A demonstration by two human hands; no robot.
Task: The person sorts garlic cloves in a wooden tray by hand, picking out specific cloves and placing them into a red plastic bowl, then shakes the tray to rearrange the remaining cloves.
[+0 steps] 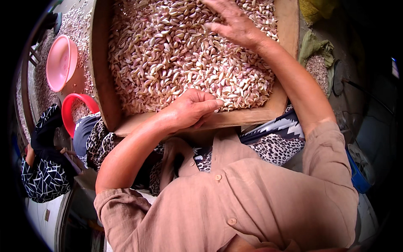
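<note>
A broad wooden tray [103,84] with raised plank sides, worn smooth and brown, rests tilted on the person's lap and fills the upper middle of the view. It is heaped almost to its rim with garlic cloves [176,54], small curved wedges in papery skins, cream streaked with pink and purple, lying loose in a dense, dry-looking mass.

The person wears a soft, dusty-pink buttoned shirt [252,201] with rolled sleeves over leopard-print fabric. The right hand [233,21] lies flat on the cloves near the far right of the heap, fingers spread and pressing lightly into them, closed on nothing. The left hand [191,109] sits at the near rim of the tray, fingers curled together with the tips touching the cloves at the edge; whether it pinches a clove I cannot tell.

To the left, beside the tray, a round pink plastic basin [61,63] stands tilted on edge, and below it a glossy red plastic bowl [73,107] holds more cloves. Another person in a black-and-white patterned garment [46,172] crouches at the lower left.
</note>
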